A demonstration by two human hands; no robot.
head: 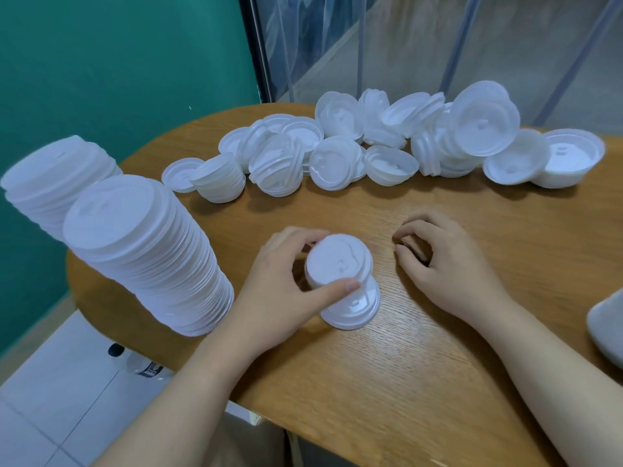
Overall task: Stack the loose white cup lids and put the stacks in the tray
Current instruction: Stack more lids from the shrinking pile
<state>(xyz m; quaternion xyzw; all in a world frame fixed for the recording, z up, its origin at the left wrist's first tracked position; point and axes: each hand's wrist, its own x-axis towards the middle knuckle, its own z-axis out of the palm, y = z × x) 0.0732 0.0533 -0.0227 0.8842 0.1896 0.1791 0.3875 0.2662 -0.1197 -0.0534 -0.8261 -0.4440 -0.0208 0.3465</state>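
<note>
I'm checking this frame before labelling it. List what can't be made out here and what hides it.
- Grey object, head view: cut off by the right edge; whether it is the tray is unclear.
- Far tall stack: its base is hidden behind the near tall stack.
- Small stack: lid count blurred, partly covered by the left hand.
- Right hand: fingers curl under; anything beneath them is unseen.
- Loose lids: overlapping, uncountable.
</note>
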